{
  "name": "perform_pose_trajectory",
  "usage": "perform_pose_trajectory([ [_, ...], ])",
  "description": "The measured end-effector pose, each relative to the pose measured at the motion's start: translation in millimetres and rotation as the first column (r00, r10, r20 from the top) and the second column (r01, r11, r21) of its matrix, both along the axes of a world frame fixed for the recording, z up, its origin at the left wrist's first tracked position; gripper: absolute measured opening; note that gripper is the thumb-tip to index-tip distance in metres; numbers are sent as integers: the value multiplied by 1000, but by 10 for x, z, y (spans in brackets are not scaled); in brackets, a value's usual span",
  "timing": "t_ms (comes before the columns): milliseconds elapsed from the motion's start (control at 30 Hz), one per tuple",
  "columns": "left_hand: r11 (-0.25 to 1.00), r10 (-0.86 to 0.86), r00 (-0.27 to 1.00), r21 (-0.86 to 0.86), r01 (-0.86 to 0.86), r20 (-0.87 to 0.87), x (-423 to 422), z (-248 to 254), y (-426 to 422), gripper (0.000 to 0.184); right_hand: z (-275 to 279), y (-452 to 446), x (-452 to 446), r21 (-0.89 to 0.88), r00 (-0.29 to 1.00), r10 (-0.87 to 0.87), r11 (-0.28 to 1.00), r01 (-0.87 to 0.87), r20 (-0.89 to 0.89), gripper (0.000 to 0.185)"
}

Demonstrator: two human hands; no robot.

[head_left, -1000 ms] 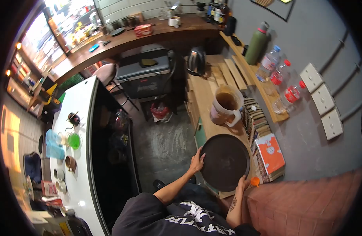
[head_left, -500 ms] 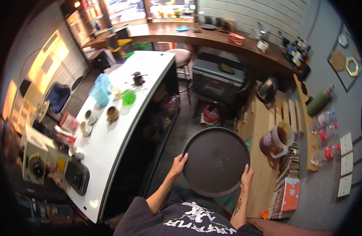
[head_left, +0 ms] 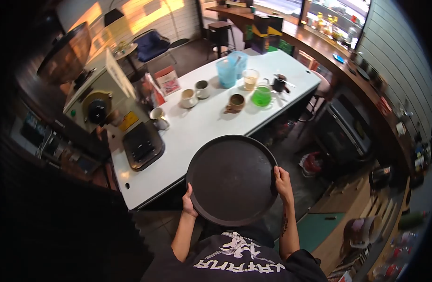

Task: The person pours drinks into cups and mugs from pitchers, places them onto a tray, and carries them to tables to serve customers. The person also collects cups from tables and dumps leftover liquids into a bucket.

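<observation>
A round dark tray (head_left: pixel 232 181) is held level in front of my body, with nothing on it. My left hand (head_left: pixel 189 202) grips its left rim, thumb on top. On the opposite rim my right hand (head_left: pixel 282 182) is closed, fingers partly hidden below. Just beyond the tray is the white counter (head_left: pixel 188 141). On it stand a brown cup (head_left: pixel 235 103), two pale cups (head_left: pixel 189 98), (head_left: pixel 202 89), a white mug (head_left: pixel 159 118), blue pitchers (head_left: pixel 226 73), a glass (head_left: pixel 250 79) and a green-filled container (head_left: pixel 261 95).
A black scale-like device (head_left: pixel 143 145) sits at the counter's near left, beside a coffee grinder (head_left: pixel 97 111). A small dark pot (head_left: pixel 279 83) is at the far right. Lower right, a wooden cabinet holds a pitcher of brown liquid (head_left: pixel 361 231). A grey storage box (head_left: pixel 343 127) stands beyond.
The view has swung left, from the wooden cabinet to the white counter. The tray, still in both my hands, has moved from over the cabinet's edge to the counter's near edge.
</observation>
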State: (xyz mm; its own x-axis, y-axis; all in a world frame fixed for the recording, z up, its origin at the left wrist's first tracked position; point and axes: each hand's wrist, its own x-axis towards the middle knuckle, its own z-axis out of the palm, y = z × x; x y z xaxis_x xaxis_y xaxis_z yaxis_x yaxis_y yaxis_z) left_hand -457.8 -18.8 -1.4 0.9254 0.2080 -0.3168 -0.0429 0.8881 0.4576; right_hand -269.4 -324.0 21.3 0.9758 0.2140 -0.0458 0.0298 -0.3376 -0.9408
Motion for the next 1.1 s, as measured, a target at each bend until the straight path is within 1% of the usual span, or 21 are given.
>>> perform_pose_trajectory([
  [33,998,63,998,25,-63,-24,-73,11,53,58,19,120,125,-13,996,82,997,-83,-18,32],
  [67,996,85,996,26,-84,-28,-139,-37,113,58,28,271,269,-13,994,104,994,-104,-22,32],
  [133,980,194,981,39,-193,-18,-249,-174,210,58,0,574,606,156,973,142,973,-172,184,24],
  [167,978,208,978,37,-207,-26,-283,-150,217,58,-30,706,811,114,963,156,976,-184,221,25],
  [200,970,242,970,36,-241,-26,-301,-87,206,57,-48,839,1040,71,951,170,978,-195,260,32],
  [267,958,287,957,32,-286,-29,-289,-56,178,57,-5,1121,1464,-66,922,243,970,-234,300,55],
  [333,945,328,943,19,-328,-55,-243,-73,141,56,48,1436,1873,-242,921,279,946,-215,273,75],
  [400,937,349,934,5,-349,-74,-167,-111,90,56,-129,1690,2321,-327,875,317,924,-198,365,88],
  [433,933,357,929,-8,-359,-92,-119,-117,52,56,-173,1798,2476,-363,872,304,918,-160,383,96],
  [467,926,375,922,-8,-378,-92,-65,-119,5,56,-205,1887,2635,-362,882,295,919,-156,368,104],
  [567,907,417,899,-8,-422,-132,143,-99,-158,56,-290,2055,2968,-334,853,335,920,-204,401,112],
  [600,900,430,893,-13,-435,-136,212,-133,-205,56,-298,2100,3063,-332,847,349,917,-221,401,112],
  [667,887,455,880,-16,-461,-139,353,-197,-262,56,-331,2172,3220,-377,818,467,863,-337,337,113],
  [700,881,467,873,-6,-472,-143,414,-231,-293,55,-336,2209,3261,-387,768,504,849,-359,394,110],
  [733,876,477,867,2,-482,-147,469,-262,-329,55,-344,2222,3285,-388,762,514,845,-369,393,110],
  [800,873,482,865,-10,-488,-139,565,-316,-356,56,-301,2240,3275,-379,775,497,854,-357,390,99],
  [833,875,477,869,-21,-484,-133,612,-325,-373,57,-266,2232,3258,-386,755,494,857,-341,431,88],
  [900,867,491,863,-33,-498,-123,705,-310,-417,56,-176,2215,3221,-408,741,515,844,-349,432,87],
  [1000,855,510,851,-33,-517,-122,784,-348,-470,56,214,2169,2990,-439,751,533,825,-356,391,85],
  [1100,848,523,842,-15,-529,-130,862,-343,-495,57,623,2043,2730,-461,716,601,779,-425,356,85],
])
